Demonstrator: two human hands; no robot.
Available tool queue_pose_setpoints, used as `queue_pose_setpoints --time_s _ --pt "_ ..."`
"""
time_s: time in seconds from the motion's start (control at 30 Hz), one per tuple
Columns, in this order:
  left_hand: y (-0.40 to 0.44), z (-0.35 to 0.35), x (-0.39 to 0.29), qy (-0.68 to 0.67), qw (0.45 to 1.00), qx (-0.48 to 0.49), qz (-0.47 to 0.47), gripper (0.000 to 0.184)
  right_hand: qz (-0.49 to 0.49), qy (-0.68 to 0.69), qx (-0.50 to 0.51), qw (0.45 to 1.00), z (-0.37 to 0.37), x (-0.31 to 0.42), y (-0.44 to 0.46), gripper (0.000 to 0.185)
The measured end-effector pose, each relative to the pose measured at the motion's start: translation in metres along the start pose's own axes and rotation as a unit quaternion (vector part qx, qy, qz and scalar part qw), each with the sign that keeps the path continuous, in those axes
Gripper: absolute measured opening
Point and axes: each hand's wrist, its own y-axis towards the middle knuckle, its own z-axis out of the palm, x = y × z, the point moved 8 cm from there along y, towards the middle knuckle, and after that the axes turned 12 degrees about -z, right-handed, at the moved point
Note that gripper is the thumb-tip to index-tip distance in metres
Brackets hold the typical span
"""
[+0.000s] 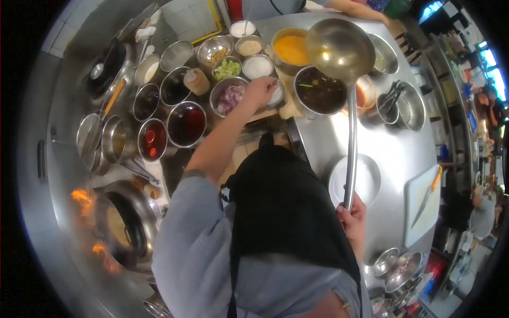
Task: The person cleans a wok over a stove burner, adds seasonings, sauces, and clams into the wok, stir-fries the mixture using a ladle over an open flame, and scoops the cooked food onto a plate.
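Observation:
My left hand (261,93) reaches forward over a small bowl of white grains or powder (278,96), its fingers bent together at the rim. Whatever they pinch is too small to make out. Just left of that wrist is a metal bowl of chopped purple onion (230,98). On the other side, my right hand (353,216) is closed around the lower end of a long-handled metal ladle (339,50). The ladle is raised close to the camera, and its bowl looks bare. Behind its handle a white round plate (366,180) lies on the steel counter.
A wok (124,225) stands on a burner at left, with flames beside it. Pots of red liquid (186,124), dark liquid (318,98) and orange liquid (291,49) crowd the front. A knife (427,196) rests on a white board (416,222) at right. Another person's arm (360,9) touches the far counter.

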Motion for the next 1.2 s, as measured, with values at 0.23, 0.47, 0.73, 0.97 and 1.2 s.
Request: queue_pose_setpoints --time_s 0.23,0.47,0.73,0.97,1.2 --pt "0.027 -0.090 0.044 -0.243 0.936 -0.176 -0.184 0.020 0.032 -0.027 -0.059 0.997 0.007 0.021 0.039 0.064" --pt "0.148 -0.107 0.163 -0.247 0.865 -0.378 -0.218 0.022 0.061 0.010 -0.048 0.997 0.055 0.052 0.115 0.067" --pt "0.189 -0.082 0.177 -0.135 0.887 -0.389 -0.210 0.023 0.098 0.004 -0.044 0.994 0.095 0.076 0.179 0.067" --pt "0.191 -0.070 0.189 -0.199 0.883 -0.327 -0.273 0.028 0.127 -0.028 -0.020 0.991 0.101 0.081 0.195 0.067" --pt "0.178 -0.072 0.189 -0.344 0.793 -0.305 -0.399 0.030 0.143 -0.001 -0.007 0.990 0.112 0.086 0.206 0.063"
